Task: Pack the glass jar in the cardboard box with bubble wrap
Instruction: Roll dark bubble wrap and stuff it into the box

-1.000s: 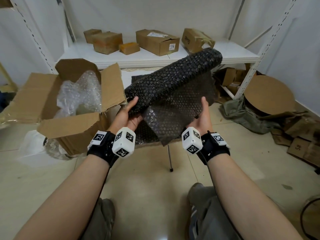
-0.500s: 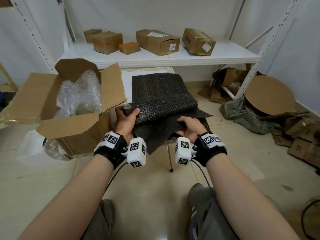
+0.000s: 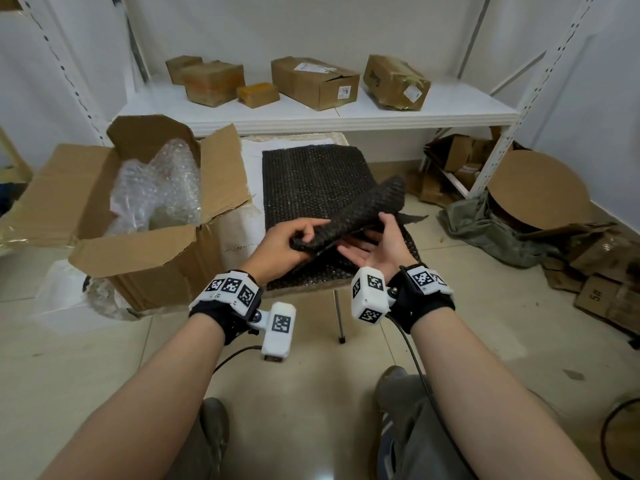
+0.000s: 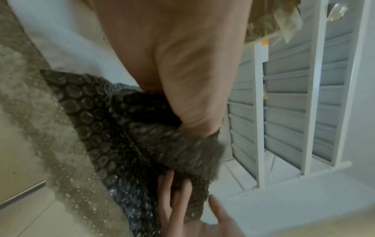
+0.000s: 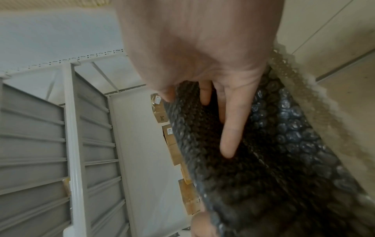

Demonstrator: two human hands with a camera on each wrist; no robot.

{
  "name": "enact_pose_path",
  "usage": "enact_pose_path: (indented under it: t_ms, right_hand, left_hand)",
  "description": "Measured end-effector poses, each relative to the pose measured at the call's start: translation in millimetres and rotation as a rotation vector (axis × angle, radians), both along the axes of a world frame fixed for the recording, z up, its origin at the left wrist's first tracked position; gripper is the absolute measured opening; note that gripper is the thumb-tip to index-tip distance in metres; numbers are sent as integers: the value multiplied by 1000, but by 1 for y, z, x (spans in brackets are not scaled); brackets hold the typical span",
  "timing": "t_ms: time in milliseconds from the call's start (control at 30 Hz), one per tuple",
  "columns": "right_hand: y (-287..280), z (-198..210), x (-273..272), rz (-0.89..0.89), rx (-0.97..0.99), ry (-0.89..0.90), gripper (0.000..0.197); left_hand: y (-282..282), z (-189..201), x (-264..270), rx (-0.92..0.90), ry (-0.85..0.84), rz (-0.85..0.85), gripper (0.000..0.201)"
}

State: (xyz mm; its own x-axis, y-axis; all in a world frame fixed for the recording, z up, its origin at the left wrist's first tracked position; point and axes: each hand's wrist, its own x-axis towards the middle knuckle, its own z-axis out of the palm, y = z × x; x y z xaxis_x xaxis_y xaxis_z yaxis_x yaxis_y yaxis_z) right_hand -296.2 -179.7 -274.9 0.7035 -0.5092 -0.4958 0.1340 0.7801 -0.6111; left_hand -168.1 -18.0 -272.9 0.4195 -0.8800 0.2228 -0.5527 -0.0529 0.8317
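Note:
A folded black bubble wrap sheet [image 3: 360, 209] slants up to the right above a stack of black bubble wrap [image 3: 311, 174] on a small stand. My left hand [image 3: 287, 240] grips the sheet's near left end [image 4: 182, 152]. My right hand [image 3: 374, 251] lies palm up under it, its fingers [image 5: 229, 136] straight against the underside and the thumb beside the edge. The open cardboard box [image 3: 138, 251] stands to the left with clear bubble wrap [image 3: 156, 188] bulging out of it. The glass jar is not plainly visible.
A white shelf [image 3: 450, 116] behind carries several small cardboard boxes. A green cloth [image 3: 485, 233], a round cardboard disc [image 3: 536, 188] and flattened cartons [image 3: 606, 289] lie on the floor at the right. The stand's metal leg [image 3: 337, 317] is between my wrists.
The black sheet came down from chest height onto the stack and now one end is raised again. My right hand turned palm up beneath it; my left hand rolled over onto its near end.

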Motion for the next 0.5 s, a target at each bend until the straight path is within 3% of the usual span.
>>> enact_pose_path:
  t_ms: [100, 200, 300, 333, 400, 467, 500]
  right_hand:
    - [-1, -1, -3, 38, -81, -7, 66]
    - [-3, -3, 0, 71, -146, 103, 50]
    - [-4, -5, 5, 37, -164, 174, 47]
    - [-4, -5, 5, 20, -166, 168, 46]
    - [-2, -2, 5, 9, -160, 113, 48]
    - [-1, -1, 5, 47, -143, 57, 52]
    - [0, 0, 5, 71, -133, 34, 53]
  left_hand:
    - [-1, 4, -9, 110, -35, -158, 30]
    - [-1, 12, -16, 127, 136, -202, 24]
    - [-5, 15, -17, 5, 279, 32, 23]
    - [-5, 14, -13, -10, 291, 141, 26]
    - [-4, 11, -6, 73, 363, 255, 52]
    - [-1, 8, -1, 203, 530, 220, 71]
    - [0, 7, -1, 251, 630, 162, 69]
